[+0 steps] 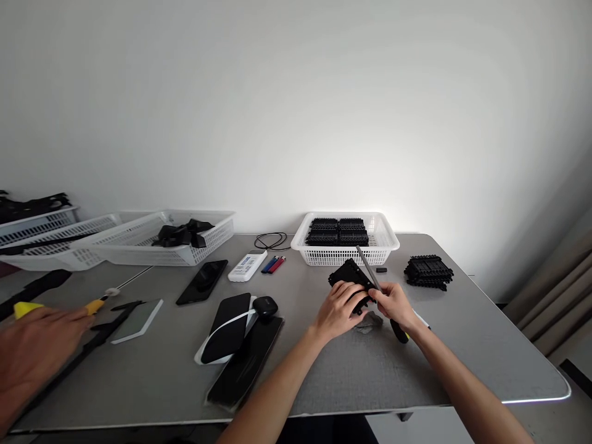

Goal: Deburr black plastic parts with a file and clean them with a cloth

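Observation:
Near the middle of the grey table, my left hand [340, 308] grips a black plastic part [348, 271] with toothed edges, its fingers spread over the part's face. My right hand [393, 303] is closed round a file [368, 266] with a long grey blade, which lies against the part's right edge. The file's black and yellow handle end shows below that hand. Beneath the hands, dark scraps [369, 322] lie on the table.
A white basket [345, 256] with black parts stands behind; a stack of black parts [428, 272] sits right. Left are phones [202, 282], a white box [247, 266], lighters [274, 265], pouches [245, 364] and more baskets [208, 246]. Another person's hand [41, 339] works at far left.

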The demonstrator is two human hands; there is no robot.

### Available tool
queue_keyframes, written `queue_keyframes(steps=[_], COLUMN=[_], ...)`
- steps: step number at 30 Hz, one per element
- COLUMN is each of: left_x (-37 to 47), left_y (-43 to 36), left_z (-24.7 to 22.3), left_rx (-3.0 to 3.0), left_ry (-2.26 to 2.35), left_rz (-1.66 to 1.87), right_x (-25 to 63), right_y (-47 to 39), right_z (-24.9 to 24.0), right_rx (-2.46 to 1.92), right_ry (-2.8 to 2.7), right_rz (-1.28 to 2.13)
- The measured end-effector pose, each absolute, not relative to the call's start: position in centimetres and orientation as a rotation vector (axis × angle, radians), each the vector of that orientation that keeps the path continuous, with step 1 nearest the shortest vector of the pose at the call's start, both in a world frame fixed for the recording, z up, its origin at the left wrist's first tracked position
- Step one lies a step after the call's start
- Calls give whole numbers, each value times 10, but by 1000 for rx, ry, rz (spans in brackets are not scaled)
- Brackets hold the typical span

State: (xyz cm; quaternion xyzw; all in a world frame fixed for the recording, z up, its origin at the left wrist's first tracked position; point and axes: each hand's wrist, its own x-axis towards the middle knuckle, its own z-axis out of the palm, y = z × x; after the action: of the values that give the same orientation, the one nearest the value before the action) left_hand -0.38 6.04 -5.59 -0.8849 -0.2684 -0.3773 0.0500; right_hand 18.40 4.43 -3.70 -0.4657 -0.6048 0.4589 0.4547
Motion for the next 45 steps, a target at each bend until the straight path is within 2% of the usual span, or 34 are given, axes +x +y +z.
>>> queue_keyframes(steps=[3, 9, 17, 25, 45], left_x=[-7, -13, -20, -27, -33], left_y=[63, 76, 85, 88, 93], left_z=[-55, -62, -62, -59, -58], left_rx=[-2718, -2365, -2517, -2460, -2466], left_ry=[-851, -1369, -1672, -1623, -1570], left_rz=[-1272, -1746, -2046, -2052, -2118], right_x=[188, 189, 191, 200, 201], right_y=[47, 44, 38, 37, 34], right_z=[-38, -31, -27, -25, -20], right_rx=[-1170, -1165, -1261, -1485, -1493], right_ry=[-1494, -1588, -1822, -1852, -1942], right_rz=[1059, 962, 739, 392, 405])
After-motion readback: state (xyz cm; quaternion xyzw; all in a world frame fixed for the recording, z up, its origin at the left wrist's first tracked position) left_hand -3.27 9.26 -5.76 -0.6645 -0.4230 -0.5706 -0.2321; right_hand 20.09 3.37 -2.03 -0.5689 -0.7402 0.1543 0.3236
